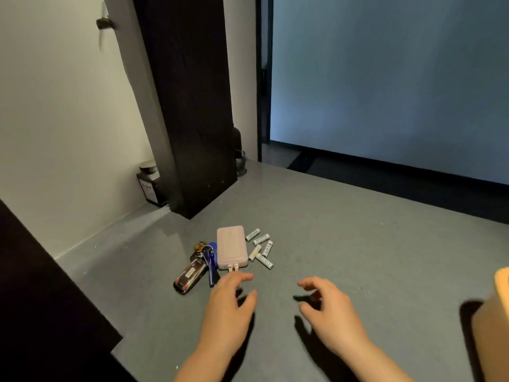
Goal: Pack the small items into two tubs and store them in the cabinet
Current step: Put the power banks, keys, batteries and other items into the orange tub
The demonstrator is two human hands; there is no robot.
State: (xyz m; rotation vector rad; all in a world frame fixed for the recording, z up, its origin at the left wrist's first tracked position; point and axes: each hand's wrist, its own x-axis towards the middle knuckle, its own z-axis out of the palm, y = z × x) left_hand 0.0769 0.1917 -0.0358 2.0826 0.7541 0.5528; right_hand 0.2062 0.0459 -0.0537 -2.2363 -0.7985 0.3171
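The small items are gathered in a loose cluster on the grey floor, in front of a dark upright panel. At the left of the cluster a dark key fob with a bunch of keys is seen, just beside a pink power bank; five white batteries are scattered at its right. The left hand is held just short of the power bank, fingers loosely spread, nothing gripped. The right hand is held apart from it, fingers relaxed and empty. An orange tub is cut off by the right edge
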